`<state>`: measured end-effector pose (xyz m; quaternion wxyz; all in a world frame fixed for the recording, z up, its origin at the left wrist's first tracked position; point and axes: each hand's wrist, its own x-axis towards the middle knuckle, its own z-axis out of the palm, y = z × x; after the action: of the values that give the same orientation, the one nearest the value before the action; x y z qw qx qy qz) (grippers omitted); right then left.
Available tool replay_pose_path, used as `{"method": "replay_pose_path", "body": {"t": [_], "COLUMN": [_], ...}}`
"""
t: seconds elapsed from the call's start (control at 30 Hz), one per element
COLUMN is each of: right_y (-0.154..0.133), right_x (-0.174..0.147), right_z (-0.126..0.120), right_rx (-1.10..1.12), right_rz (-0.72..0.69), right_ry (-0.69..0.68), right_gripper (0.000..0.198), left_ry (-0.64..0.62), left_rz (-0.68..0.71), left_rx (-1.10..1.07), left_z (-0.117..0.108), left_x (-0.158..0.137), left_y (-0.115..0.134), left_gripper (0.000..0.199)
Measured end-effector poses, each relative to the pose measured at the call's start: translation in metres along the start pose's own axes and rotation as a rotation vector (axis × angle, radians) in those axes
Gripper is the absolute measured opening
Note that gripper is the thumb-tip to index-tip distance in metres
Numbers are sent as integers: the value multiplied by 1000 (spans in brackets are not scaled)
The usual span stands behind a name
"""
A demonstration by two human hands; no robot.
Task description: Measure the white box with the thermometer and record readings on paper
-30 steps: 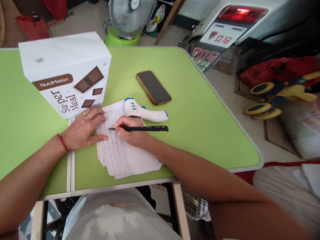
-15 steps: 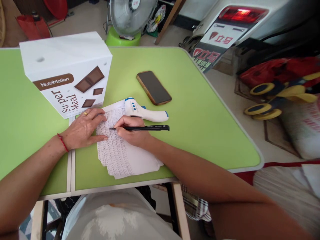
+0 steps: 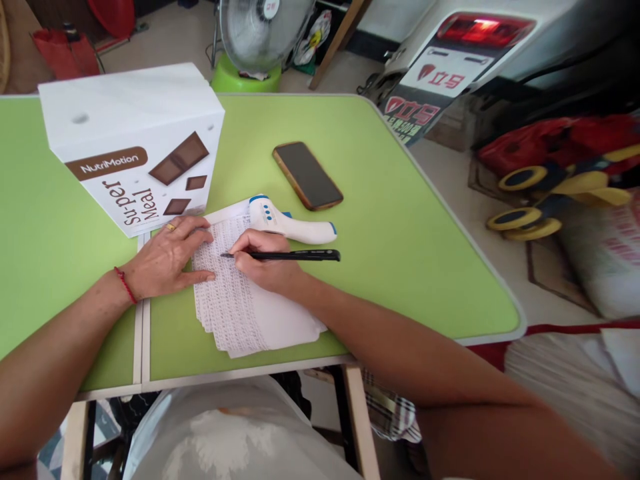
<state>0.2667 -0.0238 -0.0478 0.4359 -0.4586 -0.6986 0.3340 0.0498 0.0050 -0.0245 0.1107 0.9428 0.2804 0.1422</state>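
On the green table lie several sheets of paper (image 3: 285,320), their left part filled with rows of small handwriting. My right hand (image 3: 267,263) is closed around a black pen (image 3: 310,255), whose tip meets the written part of the top sheet. Flat over the left edge of the sheets rests my left hand (image 3: 173,257), fingers apart, with a ring and a red string bracelet. A white and blue infrared thermometer (image 3: 295,229) lies across the far edge of the paper, just beyond my right hand.
Behind my left hand stands a white NutriMotion box (image 3: 135,113). A phone (image 3: 308,176) in a brown case lies past the thermometer. The green table (image 3: 400,267) has a pale rim. Beyond it are a fan (image 3: 265,30) and a white vehicle with a red tail light (image 3: 485,30).
The pen and my right hand have shifted very slightly to the right over the sheet. My left hand and the other things have stayed in place.
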Motion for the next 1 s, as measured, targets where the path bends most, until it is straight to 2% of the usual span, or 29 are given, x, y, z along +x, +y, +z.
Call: {"method": "replay_pose_path", "body": {"t": [0.27,0.4,0.8,1.0], "right_y": [0,0,0,-1], "right_x": [-1,-1,0,0], "right_z": [-1,-1,-1,-2], "right_rx": [12,14,31,17], "right_rz": [-2,55,64,76], "right_ry": [-34,-7,15,-23], "right_gripper": [6,6,5,7], "left_ry": [-11,-20,-21,17], "left_rz": [-11,-23,-16,8], "left_rx": [-17,-27,-32,-51], "left_z": [0,0,-1,0], "left_x": [0,0,0,0], "left_y": [0,0,1,0], "left_gripper": [52,51,52,38]}}
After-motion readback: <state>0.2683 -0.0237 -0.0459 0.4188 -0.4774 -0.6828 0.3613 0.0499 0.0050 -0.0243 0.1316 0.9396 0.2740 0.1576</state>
